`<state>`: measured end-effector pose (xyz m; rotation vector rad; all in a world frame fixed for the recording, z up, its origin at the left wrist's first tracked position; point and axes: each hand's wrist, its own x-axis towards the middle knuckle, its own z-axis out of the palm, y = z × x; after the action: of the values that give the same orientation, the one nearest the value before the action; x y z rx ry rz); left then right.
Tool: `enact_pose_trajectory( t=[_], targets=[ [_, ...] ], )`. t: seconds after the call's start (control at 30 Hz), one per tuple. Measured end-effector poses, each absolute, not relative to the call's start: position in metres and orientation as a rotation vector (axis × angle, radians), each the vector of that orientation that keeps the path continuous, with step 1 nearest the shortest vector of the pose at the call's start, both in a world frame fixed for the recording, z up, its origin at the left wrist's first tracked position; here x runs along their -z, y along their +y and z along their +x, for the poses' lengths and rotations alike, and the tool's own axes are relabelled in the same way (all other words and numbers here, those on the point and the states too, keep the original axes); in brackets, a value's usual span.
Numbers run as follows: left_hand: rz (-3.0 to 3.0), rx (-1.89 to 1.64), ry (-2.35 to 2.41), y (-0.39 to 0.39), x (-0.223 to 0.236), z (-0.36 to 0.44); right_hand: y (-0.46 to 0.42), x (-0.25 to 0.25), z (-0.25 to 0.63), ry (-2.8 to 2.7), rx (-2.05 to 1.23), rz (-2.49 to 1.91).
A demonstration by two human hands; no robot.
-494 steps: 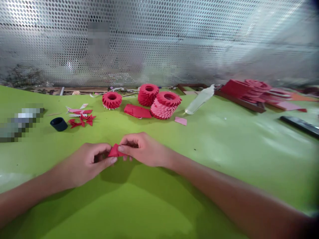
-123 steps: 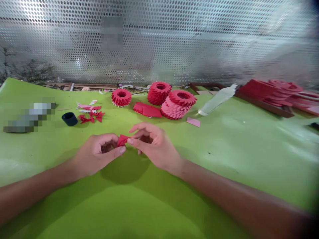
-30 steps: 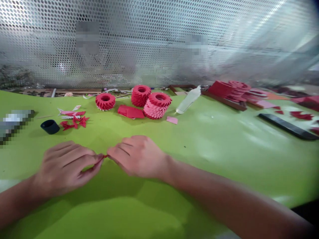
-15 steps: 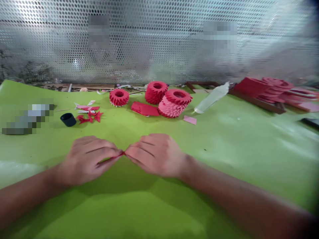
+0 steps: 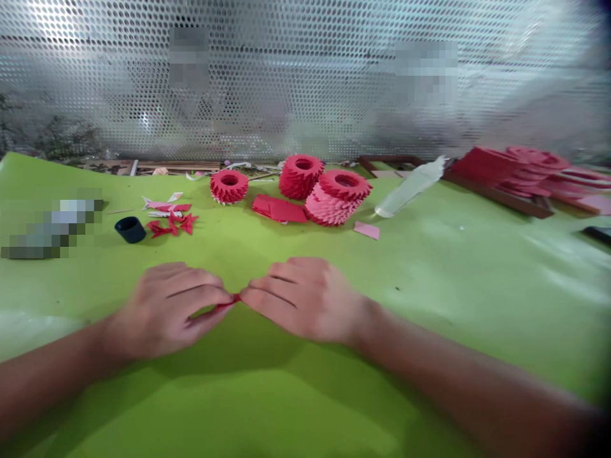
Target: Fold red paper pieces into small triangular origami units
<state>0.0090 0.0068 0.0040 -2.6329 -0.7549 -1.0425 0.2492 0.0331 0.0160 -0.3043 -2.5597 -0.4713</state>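
A thin strip of folded red paper (image 5: pixel 224 305) stretches between my hands, pinched at both ends. My left hand (image 5: pixel 165 310) holds one end between thumb and fingers, and my right hand (image 5: pixel 303 299) pinches the other at its fingertips. Most of the strip is hidden by my fingers. Beyond my hands lie several small red and pink folded paper pieces (image 5: pixel 169 219). Three ring-shaped folded-paper models, the nearest (image 5: pixel 337 198) with a pink lower part, stand further back, with flat red paper sheets (image 5: pixel 279 208) beside them.
Everything lies on a green table cover (image 5: pixel 296 381). On it stand a black cup (image 5: pixel 130 229), a translucent glue bottle (image 5: pixel 409 189) and a pink paper slip (image 5: pixel 366 230). Red paper stacks (image 5: pixel 506 175) lie at back right, before a perforated metal screen (image 5: pixel 286 83).
The red paper, earlier a wider folded piece held with curled fingers, now shows as a thin strip. My hands have turned flatter, knuckles up, and the view has shifted slightly.
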Motion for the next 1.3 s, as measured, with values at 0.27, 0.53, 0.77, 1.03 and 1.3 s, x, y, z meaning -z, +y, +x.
enact_pose_trajectory(
  t=[0.27,0.53,0.77,1.03,1.3],
  targets=[
    [-2.652,1.042,-0.777,0.007,-0.003,0.010,0.037,-0.015,0.250,-2.553,0.463,-0.307],
    [-2.606,1.042,-0.774,0.002,-0.005,0.012,0.037,-0.015,0.249,-2.535,0.392,-0.252],
    [-2.671,1.032,-0.732,0.004,-0.004,0.011,0.035,-0.019,0.251,-2.557,0.455,-0.257],
    [-2.732,1.005,-0.740,0.005,0.000,0.009,0.036,-0.012,0.248,-2.493,0.340,-0.307],
    [-2.774,1.194,-0.927,0.005,-0.006,0.015,0.030,0.002,0.240,-2.326,-0.254,-0.615]
  ],
)
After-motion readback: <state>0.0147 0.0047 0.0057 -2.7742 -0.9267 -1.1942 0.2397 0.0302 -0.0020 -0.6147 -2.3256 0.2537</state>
